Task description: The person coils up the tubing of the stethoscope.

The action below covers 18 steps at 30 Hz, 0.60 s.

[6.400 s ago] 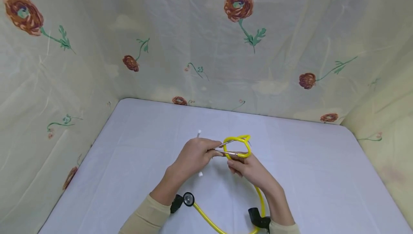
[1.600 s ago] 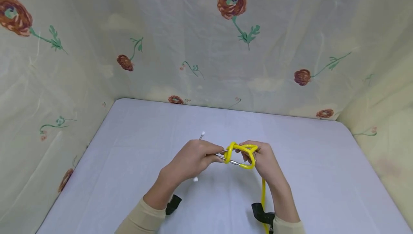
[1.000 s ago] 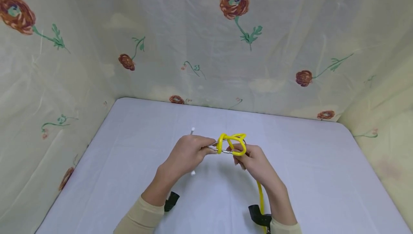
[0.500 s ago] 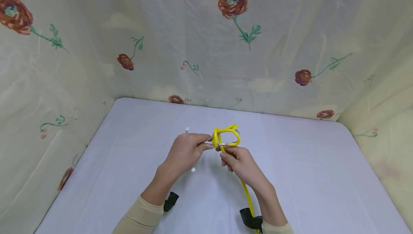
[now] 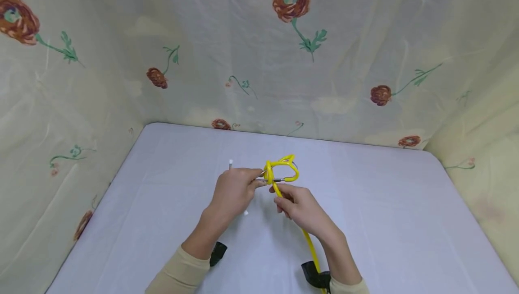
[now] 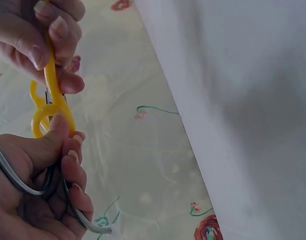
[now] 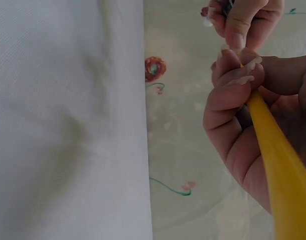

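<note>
Head view: both hands (image 5: 233,192) (image 5: 304,207) grip a stethoscope (image 5: 291,179), yellow tube (image 5: 268,172) looped around its silvery metal arms (image 5: 279,180).

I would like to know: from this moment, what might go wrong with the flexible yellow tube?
The flexible yellow tube winds around the silver metal ear tubes; if the left grip holding them relaxes, the winding might loosen.
The right grip pinches the tube just beside the winding, so a hard pull could kink it.
The small white ear tips stick out beyond the left grip and might knock the white tabletop.
</note>
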Each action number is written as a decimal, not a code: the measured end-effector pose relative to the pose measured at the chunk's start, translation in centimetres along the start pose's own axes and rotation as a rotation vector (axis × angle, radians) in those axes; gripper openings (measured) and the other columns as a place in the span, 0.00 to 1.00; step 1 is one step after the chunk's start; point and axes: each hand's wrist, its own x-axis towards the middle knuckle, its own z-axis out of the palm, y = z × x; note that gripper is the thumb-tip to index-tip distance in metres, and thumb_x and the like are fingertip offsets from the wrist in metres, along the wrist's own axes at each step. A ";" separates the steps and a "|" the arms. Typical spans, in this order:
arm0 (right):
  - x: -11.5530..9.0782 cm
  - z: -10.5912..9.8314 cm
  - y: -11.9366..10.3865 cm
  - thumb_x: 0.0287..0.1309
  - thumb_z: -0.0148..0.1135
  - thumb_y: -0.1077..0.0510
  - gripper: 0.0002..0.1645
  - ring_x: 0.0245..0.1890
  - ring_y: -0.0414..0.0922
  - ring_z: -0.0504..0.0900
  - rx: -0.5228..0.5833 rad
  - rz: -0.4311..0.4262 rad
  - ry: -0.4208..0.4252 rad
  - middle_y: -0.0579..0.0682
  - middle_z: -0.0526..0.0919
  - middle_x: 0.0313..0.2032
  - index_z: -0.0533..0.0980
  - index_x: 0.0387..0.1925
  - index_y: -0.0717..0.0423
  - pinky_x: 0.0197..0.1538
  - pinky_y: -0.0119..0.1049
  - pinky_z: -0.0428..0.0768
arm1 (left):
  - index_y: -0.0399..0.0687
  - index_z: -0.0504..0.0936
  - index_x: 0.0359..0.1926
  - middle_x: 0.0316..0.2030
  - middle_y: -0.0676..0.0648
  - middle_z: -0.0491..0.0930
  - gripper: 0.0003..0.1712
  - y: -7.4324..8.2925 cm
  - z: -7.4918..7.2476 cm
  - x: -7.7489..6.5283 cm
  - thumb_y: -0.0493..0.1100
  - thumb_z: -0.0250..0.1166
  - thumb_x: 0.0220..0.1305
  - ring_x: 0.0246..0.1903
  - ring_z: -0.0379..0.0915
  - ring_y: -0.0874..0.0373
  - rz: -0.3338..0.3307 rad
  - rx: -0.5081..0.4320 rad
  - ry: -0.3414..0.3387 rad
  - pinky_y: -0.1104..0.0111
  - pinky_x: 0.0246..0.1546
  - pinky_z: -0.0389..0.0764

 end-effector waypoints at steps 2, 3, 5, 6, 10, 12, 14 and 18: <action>-0.1 0.0 -0.1 0.69 0.57 0.62 0.13 0.23 0.43 0.72 -0.013 0.002 -0.016 0.57 0.80 0.27 0.78 0.52 0.56 0.26 0.29 0.70 | 0.53 0.89 0.46 0.41 0.53 0.90 0.14 0.1 0.2 0.0 0.47 0.72 0.59 0.34 0.85 0.62 -0.012 0.019 -0.004 0.73 0.29 0.79; -0.2 0.0 -0.1 0.68 0.57 0.62 0.13 0.23 0.43 0.72 -0.018 0.001 -0.023 0.56 0.80 0.27 0.78 0.53 0.56 0.26 0.30 0.70 | 0.53 0.89 0.46 0.40 0.53 0.90 0.13 0.2 0.2 0.0 0.47 0.72 0.59 0.33 0.85 0.62 -0.017 0.025 -0.006 0.74 0.27 0.78; -0.3 0.0 -0.2 0.68 0.57 0.63 0.14 0.23 0.43 0.71 -0.026 -0.004 -0.035 0.58 0.81 0.28 0.77 0.53 0.57 0.26 0.29 0.70 | 0.53 0.89 0.46 0.40 0.53 0.90 0.13 0.4 0.3 0.0 0.46 0.72 0.59 0.29 0.83 0.63 -0.029 0.041 -0.014 0.75 0.25 0.74; -0.4 -0.1 -0.2 0.68 0.56 0.63 0.14 0.22 0.42 0.71 -0.035 -0.006 -0.040 0.58 0.81 0.28 0.77 0.54 0.57 0.25 0.29 0.69 | 0.53 0.89 0.46 0.40 0.53 0.90 0.13 0.5 0.3 -0.1 0.46 0.72 0.59 0.29 0.82 0.63 -0.038 0.050 -0.020 0.76 0.24 0.73; -0.6 -0.3 -0.3 0.67 0.57 0.64 0.17 0.23 0.43 0.72 -0.076 -0.017 -0.065 0.56 0.82 0.28 0.77 0.55 0.61 0.26 0.29 0.70 | 0.53 0.89 0.46 0.39 0.53 0.90 0.13 0.6 0.4 -0.1 0.46 0.72 0.60 0.25 0.77 0.63 -0.074 0.076 -0.064 0.76 0.22 0.70; -0.8 -0.5 -0.3 0.66 0.57 0.65 0.17 0.25 0.44 0.74 -0.107 -0.019 -0.082 0.55 0.82 0.28 0.78 0.55 0.61 0.27 0.31 0.72 | 0.53 0.89 0.46 0.38 0.53 0.90 0.13 0.6 0.5 -0.1 0.46 0.72 0.60 0.24 0.76 0.63 -0.089 0.090 -0.091 0.75 0.22 0.70; -1.0 -0.8 -0.5 0.65 0.57 0.66 0.15 0.26 0.45 0.76 -0.140 -0.021 -0.097 0.55 0.82 0.28 0.79 0.52 0.61 0.28 0.32 0.73 | 0.54 0.89 0.46 0.38 0.54 0.90 0.13 0.6 0.5 -0.1 0.47 0.72 0.59 0.24 0.74 0.64 -0.101 0.099 -0.116 0.74 0.21 0.69; -1.6 -1.5 -0.7 0.63 0.57 0.67 0.12 0.26 0.43 0.77 -0.206 -0.037 -0.106 0.51 0.82 0.27 0.80 0.47 0.58 0.29 0.32 0.74 | 0.54 0.90 0.46 0.38 0.54 0.89 0.13 0.6 0.5 -0.1 0.47 0.72 0.59 0.24 0.73 0.64 -0.127 0.101 -0.153 0.74 0.20 0.68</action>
